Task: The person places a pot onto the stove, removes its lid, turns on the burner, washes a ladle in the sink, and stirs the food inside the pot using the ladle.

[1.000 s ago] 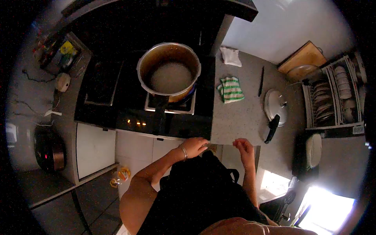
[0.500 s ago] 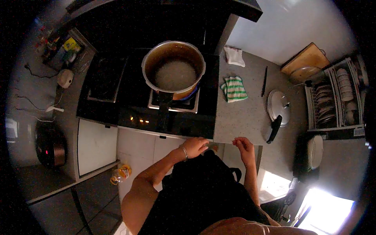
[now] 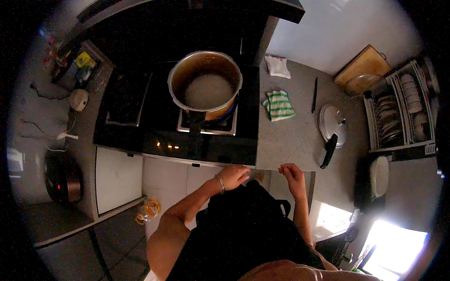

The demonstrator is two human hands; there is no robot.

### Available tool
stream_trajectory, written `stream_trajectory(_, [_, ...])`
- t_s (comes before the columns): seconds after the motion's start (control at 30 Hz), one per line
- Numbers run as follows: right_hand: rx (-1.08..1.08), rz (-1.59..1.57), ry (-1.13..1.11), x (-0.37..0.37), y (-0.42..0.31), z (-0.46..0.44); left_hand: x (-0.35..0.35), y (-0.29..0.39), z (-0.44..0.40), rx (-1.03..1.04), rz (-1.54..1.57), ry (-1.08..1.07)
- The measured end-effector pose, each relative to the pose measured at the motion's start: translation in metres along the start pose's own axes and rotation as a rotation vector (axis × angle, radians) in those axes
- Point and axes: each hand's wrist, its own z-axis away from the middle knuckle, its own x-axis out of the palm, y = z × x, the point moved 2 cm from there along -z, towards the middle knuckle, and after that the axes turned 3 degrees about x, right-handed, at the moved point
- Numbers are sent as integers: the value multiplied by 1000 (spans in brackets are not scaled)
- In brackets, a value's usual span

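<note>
My left hand [image 3: 235, 177], with a bracelet at its wrist, hovers by the front edge of the stove, fingers loosely curled together and nothing visible in them. Close to the counter's edge, my right hand [image 3: 292, 174] is raised with fingers bent in towards the thumb, no object showing. Ahead of both, a large open pressure cooker pot [image 3: 205, 104] stands on the gas burner [image 3: 229, 127], its dark handle pointing towards me. Pale, cloudy contents lie at its bottom. Its lid [image 3: 332, 122], silver with a black handle, rests on the counter to the right.
A green-striped cloth [image 3: 280, 105], a white cloth [image 3: 277, 66] and a thin dark stick [image 3: 314, 95] lie on the counter [image 3: 290, 145]. Beyond stand a cutting board [image 3: 368, 65] and a dish rack [image 3: 398, 110]. Left are a rice cooker [image 3: 63, 177] and an oil bottle [image 3: 148, 211] on the floor.
The view has shifted and tilted slightly. Both hands keep the same pose, and the pot, lid and cloths stay in place.
</note>
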Motion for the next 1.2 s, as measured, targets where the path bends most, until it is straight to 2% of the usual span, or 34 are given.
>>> stream_trajectory(0.23, [-11, -14, 13, -1, 3, 3, -2, 5, 3, 23, -2, 25])
stream_trajectory(0.33, [-12, 1, 15, 0, 6, 3, -4, 6, 3, -36, 38, -34])
stream_trajectory(0.83, [-8, 69, 20, 0, 3, 6, 4, -3, 4, 41, -31, 25])
stream_trajectory(1.2, [7, 50, 11, 0, 3, 8, 2, 1, 6, -7, 1, 7])
